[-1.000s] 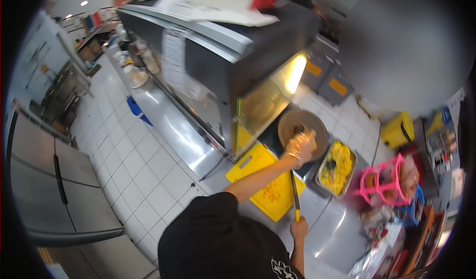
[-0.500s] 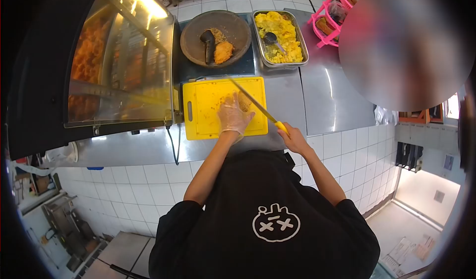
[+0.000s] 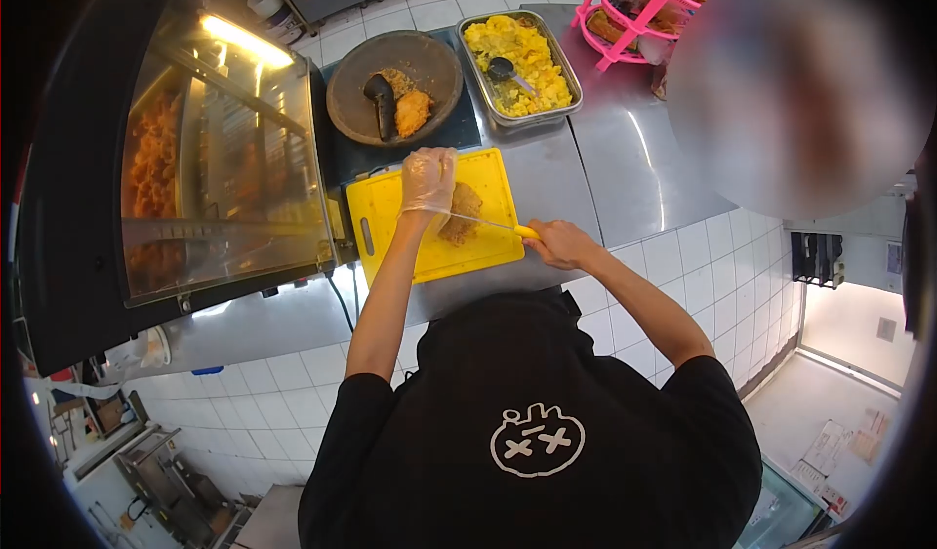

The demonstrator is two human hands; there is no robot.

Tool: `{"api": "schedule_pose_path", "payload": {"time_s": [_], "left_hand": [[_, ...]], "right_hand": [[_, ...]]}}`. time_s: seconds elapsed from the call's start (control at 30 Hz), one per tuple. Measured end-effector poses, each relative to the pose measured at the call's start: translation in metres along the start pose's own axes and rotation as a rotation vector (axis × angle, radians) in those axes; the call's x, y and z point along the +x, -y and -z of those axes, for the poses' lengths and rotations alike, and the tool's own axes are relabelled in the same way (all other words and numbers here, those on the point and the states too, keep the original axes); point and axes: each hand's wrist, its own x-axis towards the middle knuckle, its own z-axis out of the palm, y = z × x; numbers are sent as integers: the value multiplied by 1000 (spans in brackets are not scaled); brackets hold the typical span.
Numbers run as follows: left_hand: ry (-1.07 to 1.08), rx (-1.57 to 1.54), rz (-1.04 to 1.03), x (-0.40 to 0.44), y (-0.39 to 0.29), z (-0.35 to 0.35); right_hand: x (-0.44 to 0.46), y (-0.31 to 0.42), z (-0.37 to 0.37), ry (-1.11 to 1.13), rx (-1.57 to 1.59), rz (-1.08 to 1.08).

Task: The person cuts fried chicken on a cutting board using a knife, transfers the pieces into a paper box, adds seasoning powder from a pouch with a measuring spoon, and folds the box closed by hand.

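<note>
A yellow cutting board [image 3: 379,201] lies on the steel counter, with a flattened brown piece of food [image 3: 465,207] on its right half. My right hand [image 3: 560,244], bare, is closed around the yellow handle of a knife [image 3: 527,231]. The blade points left and lies across the brown food, its tip near my left wrist. My left hand [image 3: 427,180] wears a clear plastic glove and is over the board's upper edge, beside the food. Its fingers are curled together; whatever they may hold is hidden.
Behind the board sit a stone mortar [image 3: 344,110] with a dark pestle [image 3: 382,105] and fried food [image 3: 413,113], and a metal tray [image 3: 578,95] of yellow food with a spoon [image 3: 503,70]. A lit glass display case [image 3: 224,159] stands left, a pink rack [image 3: 634,24] back right.
My left hand has lifted off the food and moved to the board's upper edge, its fingers now curled. The knife has come down and toward me, across the food. The view has turned slightly.
</note>
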Motion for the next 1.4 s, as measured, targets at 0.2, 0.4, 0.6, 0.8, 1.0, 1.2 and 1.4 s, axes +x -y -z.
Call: {"api": "schedule_pose_path", "payload": {"time_s": [0.2,0.4,0.6,0.8,1.0,1.2,1.4], "left_hand": [[116,173,9,13,1,-22],[89,116,32,22,-24,-3],[144,116,35,17,-4,-27],[86,73,14,16,14,-46],[55,93,81,9,28,-65],[-6,-114,60,14,20,-33],[213,-151,82,22,-9,12]], "right_hand": [[5,-7,-6,-26,46,-37],[-1,-9,-6,-39,85,-33],[10,-20,-9,-23,52,-32],[21,-30,-15,-2,59,-6],[22,-29,-21,27,3,-44],[9,10,12,15,0,-98],[-6,21,0,-22,78,-68]]}}
